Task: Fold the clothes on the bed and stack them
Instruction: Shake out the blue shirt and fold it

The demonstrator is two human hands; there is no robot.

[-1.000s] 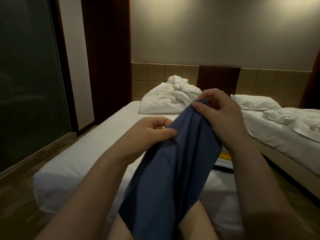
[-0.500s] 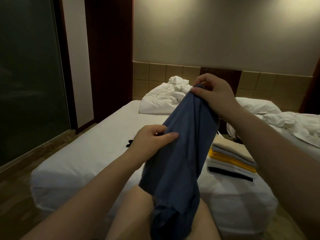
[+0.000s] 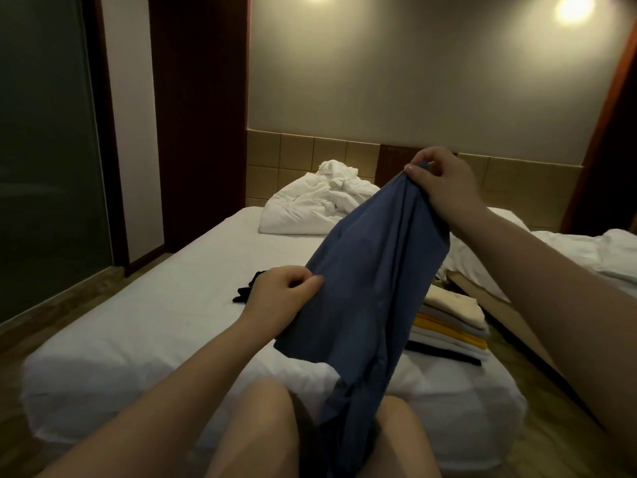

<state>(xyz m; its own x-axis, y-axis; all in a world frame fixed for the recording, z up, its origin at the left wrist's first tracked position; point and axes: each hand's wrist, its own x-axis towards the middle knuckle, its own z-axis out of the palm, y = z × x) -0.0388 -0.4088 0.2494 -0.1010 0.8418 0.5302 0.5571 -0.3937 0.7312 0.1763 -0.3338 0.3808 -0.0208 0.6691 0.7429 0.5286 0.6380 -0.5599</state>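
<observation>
- Head view: we hold the blue garment [image 3: 372, 270] up over the bed [image 3: 155, 305]. Our right hand [image 3: 444, 181] pinches its top edge, and our left hand [image 3: 279, 294] pinches a side edge lower down.
- It looks light, soft and limp, so hems or corners seem the best holds.
- Its long axis slants from upper right down toward our knees, beside the folded stack [image 3: 451, 322].
</observation>
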